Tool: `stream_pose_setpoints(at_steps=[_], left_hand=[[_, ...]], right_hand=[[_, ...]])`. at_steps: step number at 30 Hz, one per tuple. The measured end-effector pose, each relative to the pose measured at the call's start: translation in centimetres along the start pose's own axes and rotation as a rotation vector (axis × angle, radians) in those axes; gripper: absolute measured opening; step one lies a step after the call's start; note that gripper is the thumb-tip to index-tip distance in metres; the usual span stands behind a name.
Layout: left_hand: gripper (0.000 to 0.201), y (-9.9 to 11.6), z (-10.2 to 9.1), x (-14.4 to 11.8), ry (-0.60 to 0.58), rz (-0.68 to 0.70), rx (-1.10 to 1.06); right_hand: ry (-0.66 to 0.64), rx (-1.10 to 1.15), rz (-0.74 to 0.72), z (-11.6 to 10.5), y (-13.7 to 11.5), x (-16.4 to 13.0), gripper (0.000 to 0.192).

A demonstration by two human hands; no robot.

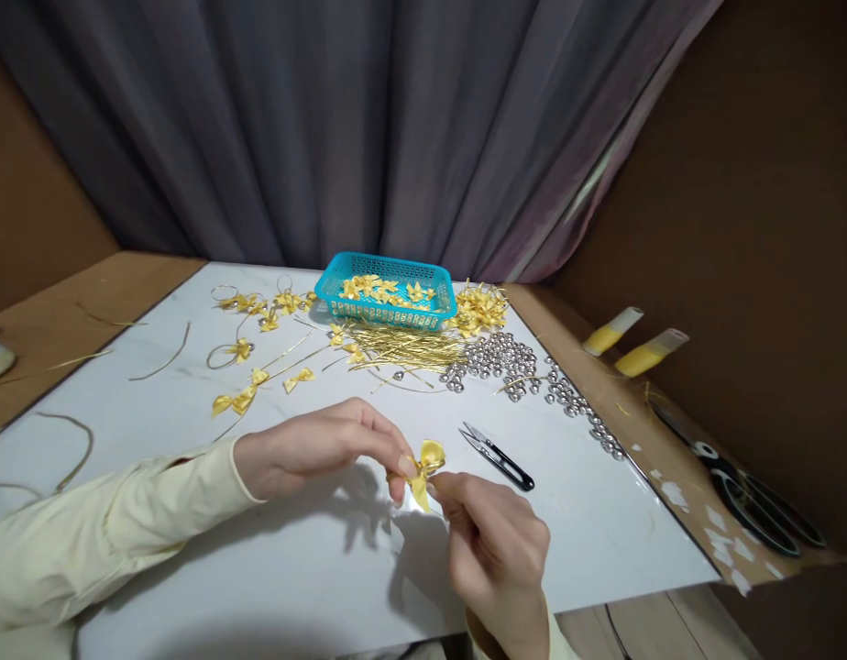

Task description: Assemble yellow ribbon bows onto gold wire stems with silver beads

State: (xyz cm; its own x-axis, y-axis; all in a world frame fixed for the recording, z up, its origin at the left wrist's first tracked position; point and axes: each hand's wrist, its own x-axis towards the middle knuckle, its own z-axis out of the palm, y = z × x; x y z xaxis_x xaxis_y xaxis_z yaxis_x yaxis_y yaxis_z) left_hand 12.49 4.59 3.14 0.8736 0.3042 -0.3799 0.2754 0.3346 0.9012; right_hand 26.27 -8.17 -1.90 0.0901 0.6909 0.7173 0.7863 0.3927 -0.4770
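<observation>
Between my two hands is a small yellow ribbon bow (432, 453), held above the white board. My left hand (327, 449) pinches the bow's left side between thumb and fingers. From the right, my right hand (496, 541) is closed with its fingertips at the bow's knot, where something thin and shiny shows; the fingers partly hide it. Thread snips (498, 456) with black handles lie just beyond my right hand. Past my left hand rest loose yellow bows (300, 379) and gold cords (286, 367).
A blue basket (386, 316) with yellow bows stands at the back. By it lie a bundle of gold cords (402, 346), a pile of bows (479, 307) and silver heart-shaped pieces (499, 356). Large scissors (753, 504), paper scraps (675, 495) and two yellow rolls (650, 353) are at right.
</observation>
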Motion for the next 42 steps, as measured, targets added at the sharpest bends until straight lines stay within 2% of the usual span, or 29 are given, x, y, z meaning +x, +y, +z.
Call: stream_pose_setpoints(at_steps=[9,13,31,39,42], left_hand=[[0.013,-0.3,-0.2,0.1,-0.039,-0.006,-0.015],[0.015,-0.2,-0.1,0.1,-0.009,-0.012,-0.009],[0.017,-0.5,0.1,0.1,-0.006,-0.027,0.019],[0.018,0.1,-0.2,-0.1,0.02,0.06,0.031],[0.02,0.5,-0.3,-0.4,0.026,0.093,0.04]], right_hand=[[0.014,0.017,-0.017,0.1,-0.1,0.1,0.026],[0.011,0.01,-0.02,0.1,-0.2,0.0,0.026],[0.006,-0.059,-0.079,0.1,-0.1,-0.5,0.031],[0.011,0.046,-0.001,0.7,0.0,0.1,0.021],[-0.047,0.129,0.057,0.8,0.2,0.2,0.016]])
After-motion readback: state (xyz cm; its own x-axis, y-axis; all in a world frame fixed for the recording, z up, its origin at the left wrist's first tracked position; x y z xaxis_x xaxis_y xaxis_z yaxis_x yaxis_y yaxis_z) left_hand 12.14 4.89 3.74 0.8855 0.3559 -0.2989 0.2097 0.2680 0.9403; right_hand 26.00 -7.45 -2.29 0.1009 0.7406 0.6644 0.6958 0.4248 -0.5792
